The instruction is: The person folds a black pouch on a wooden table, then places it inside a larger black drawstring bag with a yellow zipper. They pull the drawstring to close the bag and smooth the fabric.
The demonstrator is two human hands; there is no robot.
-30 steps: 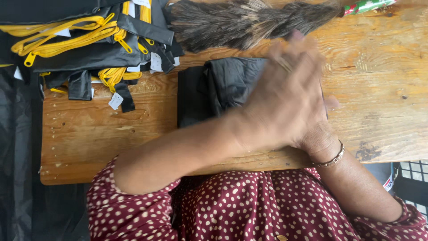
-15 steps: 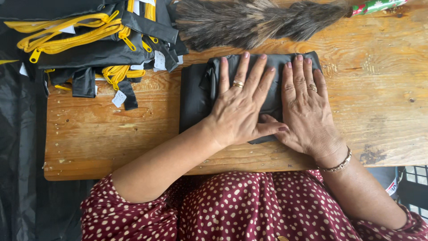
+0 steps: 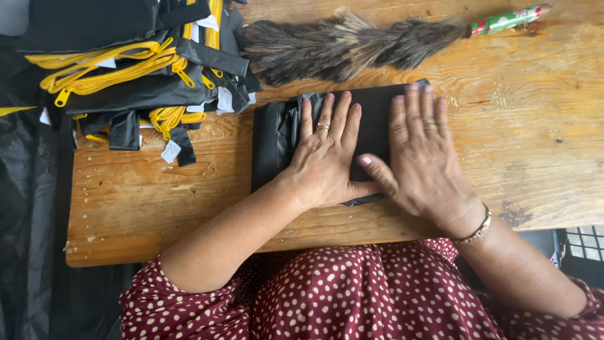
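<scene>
Folded black fabric piece (image 3: 371,119) flat on wooden table (image 3: 535,157), pressed under both palms. Left hand (image 3: 324,160) and right hand (image 3: 421,157) side by side, fingers spread flat, gripping nothing. Beyond fingertips, feather duster (image 3: 352,47); left of them, pile of black and yellow zippered bags (image 3: 138,69).

Left hand (image 3: 324,160): flat, palm down, fingers spread and pointing away (ring on one finger).
Right hand (image 3: 423,157): flat, palm down, thumb touching left thumb.
Forearms: angled inward from either side.
Right wrist: braceleted.
</scene>
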